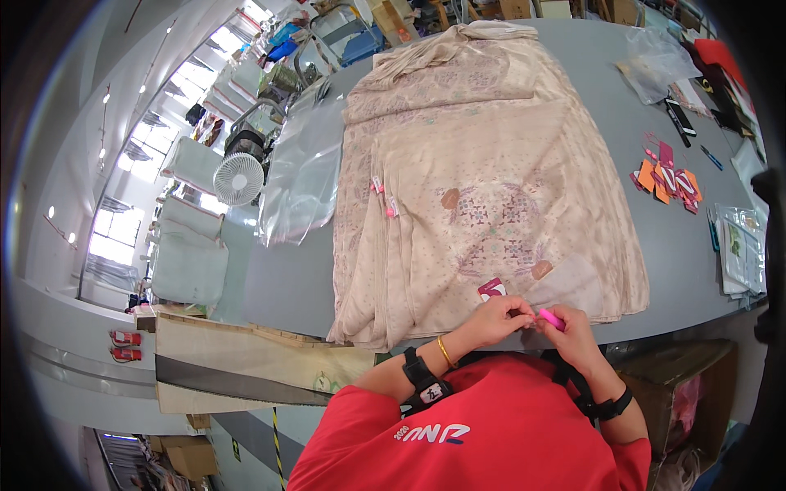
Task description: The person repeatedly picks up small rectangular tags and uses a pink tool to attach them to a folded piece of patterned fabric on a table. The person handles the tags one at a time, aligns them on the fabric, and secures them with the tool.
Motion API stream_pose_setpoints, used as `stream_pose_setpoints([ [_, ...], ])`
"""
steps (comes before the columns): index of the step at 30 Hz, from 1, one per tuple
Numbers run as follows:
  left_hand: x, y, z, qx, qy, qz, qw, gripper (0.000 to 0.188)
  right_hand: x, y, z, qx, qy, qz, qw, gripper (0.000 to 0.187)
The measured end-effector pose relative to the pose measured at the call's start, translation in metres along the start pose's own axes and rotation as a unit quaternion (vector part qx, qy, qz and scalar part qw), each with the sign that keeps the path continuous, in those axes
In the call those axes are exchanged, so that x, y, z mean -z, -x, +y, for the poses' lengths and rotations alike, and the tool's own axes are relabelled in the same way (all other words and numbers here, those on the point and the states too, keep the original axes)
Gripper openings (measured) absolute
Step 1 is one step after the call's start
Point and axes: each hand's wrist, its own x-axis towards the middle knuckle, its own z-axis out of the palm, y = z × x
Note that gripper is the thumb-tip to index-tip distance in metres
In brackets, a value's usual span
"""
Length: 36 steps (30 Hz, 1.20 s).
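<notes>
A beige patterned cloth (499, 147) lies folded in layers over the table in front of me. At its near edge both my hands meet. My left hand (503, 321) is closed in a pinch; what is between its fingertips is too small to make out. My right hand (575, 334) is closed around a small bright pink stick-like piece (552, 319), its end close to my left fingertips. Just beyond my left hand, a dark red and white hang tag (492, 289) rests on the cloth. Two small pink-ended pieces (390, 210) sit on the left folds.
Orange and dark red hang tags (667, 182) lie at the right, near a phone (680, 119) and a blue pen-like tool (711, 158). Clear plastic bags (303, 168) cover the table's left side, beside a white fan (238, 178). A cardboard box (679, 385) stands below right.
</notes>
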Motion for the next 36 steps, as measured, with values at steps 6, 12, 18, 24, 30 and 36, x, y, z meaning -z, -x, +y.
stream_pose_setpoints([
  [6, 0.003, -0.003, 0.002, -0.02, -0.064, -0.011, 0.998, 0.015, -0.004, -0.002, -0.01, 0.046, 0.174, 0.017, 0.983, 0.022],
  [12, -0.004, 0.005, 0.02, 0.056, -0.051, 0.027, 0.997, 0.014, 0.036, -0.03, -0.018, 0.121, 0.198, 0.053, 0.971, 0.023],
  [18, -0.004, 0.011, 0.036, 0.033, -0.087, 0.015, 0.996, 0.013, 0.073, -0.078, -0.007, 0.147, 0.31, 0.081, 0.936, 0.032],
  [24, 0.003, 0.02, 0.08, -0.016, -0.235, 0.012, 0.972, 0.012, 0.087, -0.021, 0.013, 0.236, 0.283, -0.057, 0.928, 0.038],
  [30, 0.009, 0.006, 0.139, -0.276, -0.525, -0.03, 0.805, 0.017, 0.078, -0.007, 0.017, 0.258, 0.225, 0.012, 0.94, 0.018],
  [36, 0.0, -0.025, 0.127, -0.346, -0.527, -0.062, 0.774, 0.047, 0.073, 0.005, 0.003, 0.288, 0.228, 0.062, 0.928, 0.022],
])
